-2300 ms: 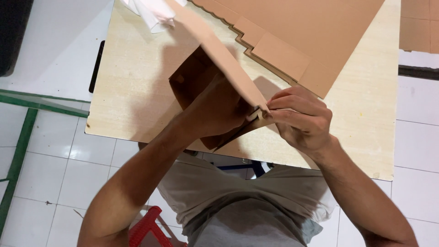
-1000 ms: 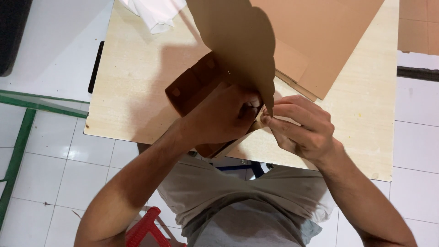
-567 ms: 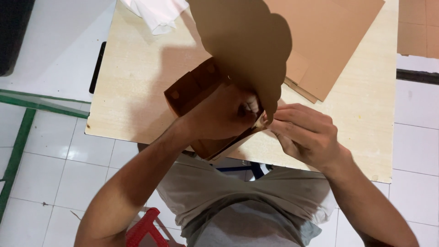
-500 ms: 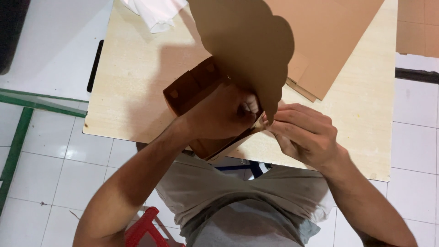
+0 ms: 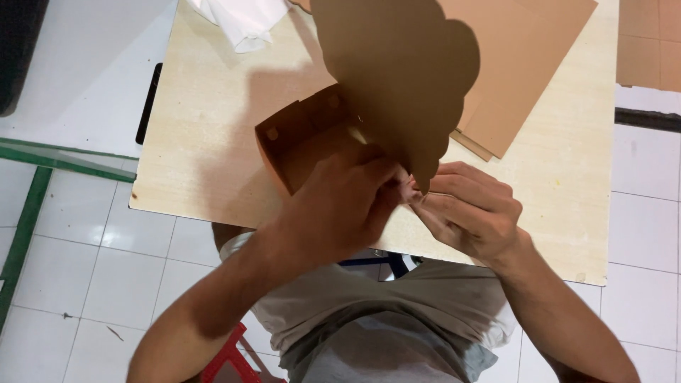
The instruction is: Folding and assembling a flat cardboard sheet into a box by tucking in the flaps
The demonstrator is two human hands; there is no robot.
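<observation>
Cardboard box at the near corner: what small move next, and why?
Probably press the corner joint shut. The left hand braces the half-formed cardboard box, the right hand pinches where the scalloped flap tapers to that corner, and the flap stands raised.

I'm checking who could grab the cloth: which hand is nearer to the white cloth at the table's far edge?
Left. The left hand grips the cardboard box on the side of the white cloth; the right hand is farther off, across the box.

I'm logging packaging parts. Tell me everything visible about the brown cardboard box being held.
The cardboard box is brown, half folded and open, with small round holes in its walls and a scallop-edged flap standing up. It sits above the pale wooden table. The left hand grips its near corner; the right hand pinches the same corner.
</observation>
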